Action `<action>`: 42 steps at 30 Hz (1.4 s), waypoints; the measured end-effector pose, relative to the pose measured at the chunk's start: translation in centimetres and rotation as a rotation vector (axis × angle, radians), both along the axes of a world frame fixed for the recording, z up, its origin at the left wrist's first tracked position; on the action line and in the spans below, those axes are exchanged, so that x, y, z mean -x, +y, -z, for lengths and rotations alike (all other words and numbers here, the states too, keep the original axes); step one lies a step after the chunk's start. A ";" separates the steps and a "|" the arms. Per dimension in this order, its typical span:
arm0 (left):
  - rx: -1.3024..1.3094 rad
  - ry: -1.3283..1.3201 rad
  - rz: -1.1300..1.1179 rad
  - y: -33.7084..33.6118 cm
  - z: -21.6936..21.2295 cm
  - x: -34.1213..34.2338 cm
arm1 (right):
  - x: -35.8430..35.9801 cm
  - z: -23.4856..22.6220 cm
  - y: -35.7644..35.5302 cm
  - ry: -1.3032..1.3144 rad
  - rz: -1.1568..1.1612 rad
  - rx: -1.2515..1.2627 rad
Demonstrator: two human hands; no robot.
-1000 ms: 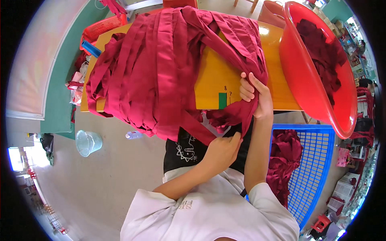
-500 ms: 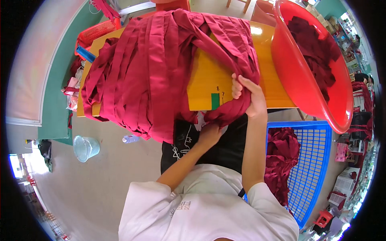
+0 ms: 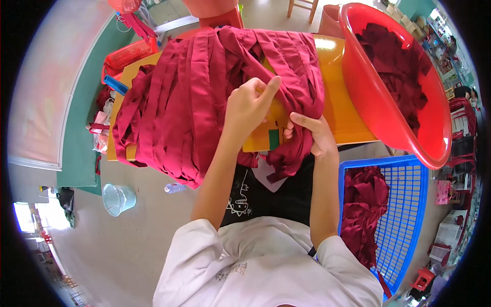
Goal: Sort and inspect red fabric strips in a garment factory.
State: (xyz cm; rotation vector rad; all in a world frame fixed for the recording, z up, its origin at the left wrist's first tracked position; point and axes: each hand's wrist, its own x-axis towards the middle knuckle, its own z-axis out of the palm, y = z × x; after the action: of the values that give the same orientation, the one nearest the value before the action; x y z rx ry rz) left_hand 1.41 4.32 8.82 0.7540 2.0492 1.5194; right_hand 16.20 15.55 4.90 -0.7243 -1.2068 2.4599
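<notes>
Long maroon fabric strips [image 3: 199, 97] lie piled in many layers over the yellow table [image 3: 335, 110], draping past its near edge. My right hand [image 3: 314, 134] is closed round a gathered bunch of these strips at the pile's right side, thumb on top. A loose end of the bunch [image 3: 286, 161] hangs below it, over my dark apron [image 3: 286, 194]. Above the gap in the pile, my left hand [image 3: 248, 107] has its fingers curled and one digit pointing up to the right, over a slanting strip. What its fingers hold, if anything, is hidden.
A big red basin [image 3: 358, 77] with darker maroon cloth stands at the right. Below it is a blue plastic basket [image 3: 422, 179] holding maroon fabric. A red basket [image 3: 120, 59] sits beyond the table's left end. On the floor at left stands a pale bucket [image 3: 118, 199].
My left hand has risen from the bunch's lower end to above the gap in the pile. My right hand keeps its grip; the loose end below it now shows.
</notes>
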 end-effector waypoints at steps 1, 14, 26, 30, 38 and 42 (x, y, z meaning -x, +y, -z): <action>0.057 0.178 -0.018 1.0 1.1 0.4 | 0.0 0.0 -0.3 -0.010 0.003 0.007; -0.398 -0.208 -0.195 -0.6 3.3 1.3 | 0.0 1.4 0.7 0.099 0.014 0.002; -0.568 -0.307 -0.134 0.5 3.4 -1.5 | -0.2 0.2 0.1 0.072 -0.084 -0.109; -0.507 -0.238 -0.092 0.4 3.1 -1.8 | -0.3 0.2 0.1 0.081 -0.102 -0.146; -0.382 -0.106 -0.027 -0.3 2.4 -2.1 | -0.2 0.4 0.1 0.032 -0.057 -0.134; -0.487 -0.037 -0.123 -0.8 2.5 -1.7 | -0.4 1.1 0.4 0.041 0.005 -0.070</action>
State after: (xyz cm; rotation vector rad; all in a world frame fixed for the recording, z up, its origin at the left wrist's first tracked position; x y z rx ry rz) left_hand 3.14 3.53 6.28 0.7739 1.7387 2.1238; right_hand 16.55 15.95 3.81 -0.6541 -1.2679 2.4030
